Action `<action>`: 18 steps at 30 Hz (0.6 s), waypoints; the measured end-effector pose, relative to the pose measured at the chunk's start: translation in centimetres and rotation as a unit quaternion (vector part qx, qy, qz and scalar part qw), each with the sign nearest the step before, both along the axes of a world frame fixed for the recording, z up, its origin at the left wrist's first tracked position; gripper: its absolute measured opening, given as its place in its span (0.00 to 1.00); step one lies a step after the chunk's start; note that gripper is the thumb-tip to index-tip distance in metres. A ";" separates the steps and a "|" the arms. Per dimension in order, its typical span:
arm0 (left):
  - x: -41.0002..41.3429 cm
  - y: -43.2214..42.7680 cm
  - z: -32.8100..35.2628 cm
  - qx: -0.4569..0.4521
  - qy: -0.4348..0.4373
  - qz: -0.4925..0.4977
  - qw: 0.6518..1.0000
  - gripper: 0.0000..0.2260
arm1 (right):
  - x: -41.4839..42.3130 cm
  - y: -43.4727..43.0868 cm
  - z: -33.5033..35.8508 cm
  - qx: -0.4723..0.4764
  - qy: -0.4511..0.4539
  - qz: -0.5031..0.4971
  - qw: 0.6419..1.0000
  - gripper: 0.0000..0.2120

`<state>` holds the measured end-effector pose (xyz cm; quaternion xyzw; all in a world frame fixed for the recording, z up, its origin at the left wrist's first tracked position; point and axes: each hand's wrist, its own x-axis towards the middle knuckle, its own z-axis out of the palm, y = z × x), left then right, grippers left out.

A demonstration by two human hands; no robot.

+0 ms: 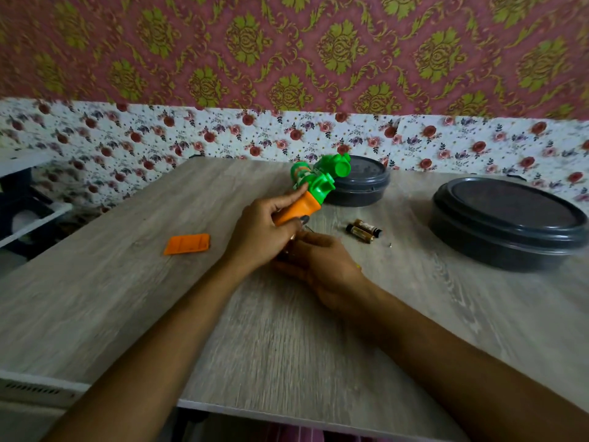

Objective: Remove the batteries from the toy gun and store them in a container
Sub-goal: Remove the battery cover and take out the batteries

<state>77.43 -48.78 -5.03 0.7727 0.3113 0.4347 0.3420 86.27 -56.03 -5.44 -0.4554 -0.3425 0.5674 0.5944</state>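
Toy gun [306,202]: orange grip with a green upper part, held up off the table at a tilt, green end pointing away toward the wall.
Left hand [261,234]: wrapped around the orange grip, fingers curled onto it, with 1 finger stretched up along the side toward the green part.
Right hand [322,269]: just below and beside the left hand, at the butt of the grip, back of the hand facing up. Its fingers are tucked under and blurred, so I cannot tell whether they are apart, together or pinching something.
Batteries [363,231]: 2 dark cells with gold bands, lying side by side and touching on the table, just right of the hands.
Orange cover plate [187,244]: flat ribbed panel lying on the table to the left of the hands, apart from them.
Small container [366,193]: dark, round, lid on, right behind the toy's green end.
Large container [510,250]: dark, round, lid on, at the table's right side, well apart from the batteries.
Table [287,346]: pale wood-grain top.
Wall [287,59]: floral wallpaper in 2 bands.
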 end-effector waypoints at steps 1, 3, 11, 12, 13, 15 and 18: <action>-0.1 0.0 0.1 -0.003 -0.004 0.000 1.000 0.26 | 0.0 -0.1 -0.2 0.009 -0.007 -0.007 1.000 0.11; -0.1 0.1 0.3 -0.019 -0.026 -0.001 0.999 0.26 | 0.0 -0.3 -0.3 0.033 -0.061 -0.027 0.997 0.07; 0.4 0.3 0.5 -0.154 -0.225 0.067 0.960 0.22 | 6.5 0.8 2.1 0.123 -0.430 -0.236 0.863 0.12; 0.4 0.6 0.4 -0.173 -0.249 0.075 0.950 0.20 | 8.0 0.6 2.3 0.116 -0.475 -0.249 0.836 0.11; 0.4 0.8 0.3 -0.192 -0.271 0.085 0.939 0.19 | 9.5 0.6 2.2 0.096 -0.517 -0.261 0.810 0.10; 0.3 1.2 0.0 -0.229 -0.313 0.101 0.916 0.16 | 11.8 0.7 1.8 0.041 -0.577 -0.274 0.768 0.10; 0.2 1.2 -0.1 -0.285 -0.357 0.118 0.882 0.13 | 13.6 0.9 1.0 -0.023 -0.576 -0.286 0.766 0.10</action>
